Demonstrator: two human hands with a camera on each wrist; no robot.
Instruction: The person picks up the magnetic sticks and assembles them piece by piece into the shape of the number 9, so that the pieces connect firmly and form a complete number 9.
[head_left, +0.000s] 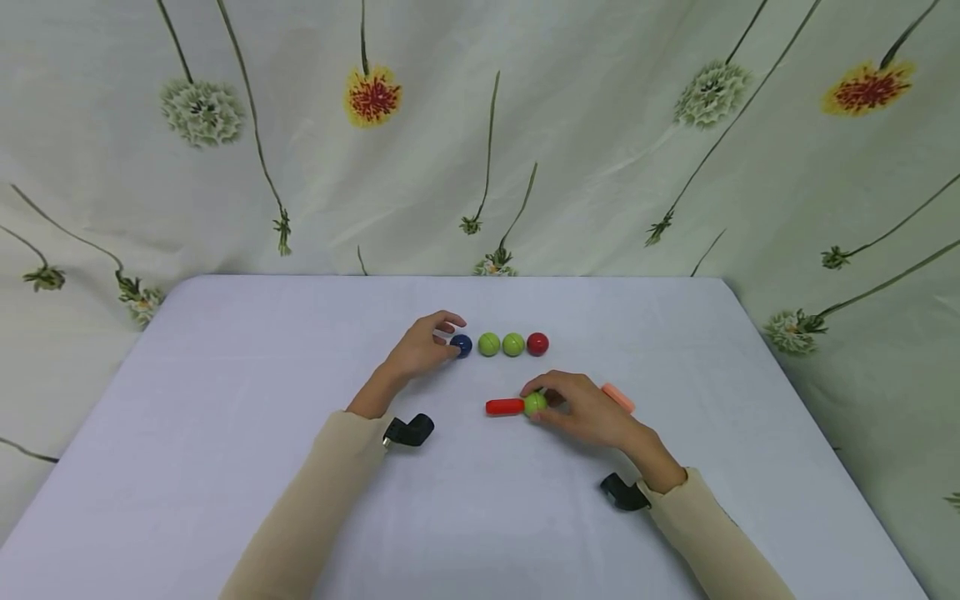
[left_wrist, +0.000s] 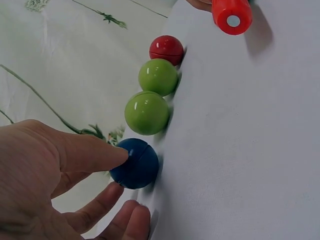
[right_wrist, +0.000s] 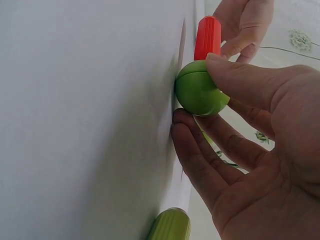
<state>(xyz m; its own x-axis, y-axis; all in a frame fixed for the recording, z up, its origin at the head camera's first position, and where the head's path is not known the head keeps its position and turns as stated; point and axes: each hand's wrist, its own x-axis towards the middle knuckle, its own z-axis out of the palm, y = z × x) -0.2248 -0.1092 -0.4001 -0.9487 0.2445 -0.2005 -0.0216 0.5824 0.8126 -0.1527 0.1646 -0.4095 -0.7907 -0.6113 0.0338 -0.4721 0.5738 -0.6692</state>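
A blue ball [head_left: 461, 345] starts a row with two green balls [head_left: 488, 343] [head_left: 513, 343] and a red ball [head_left: 537, 343] on the white table [head_left: 225, 400]. My left hand [head_left: 452, 337] pinches the blue ball [left_wrist: 135, 164] between thumb and a lower finger. My right hand [head_left: 538, 398] grips another green ball [head_left: 535, 404], thumb on top and fingers beneath, as the right wrist view shows on the green ball [right_wrist: 200, 90]. A red cylinder [head_left: 505, 407] lies just left of that ball.
A pink cylinder [head_left: 618, 397] pokes out behind my right hand. A green cylinder [right_wrist: 170, 226] lies under my right palm in the right wrist view. A flowered curtain [head_left: 480, 125] hangs behind the table's far edge.
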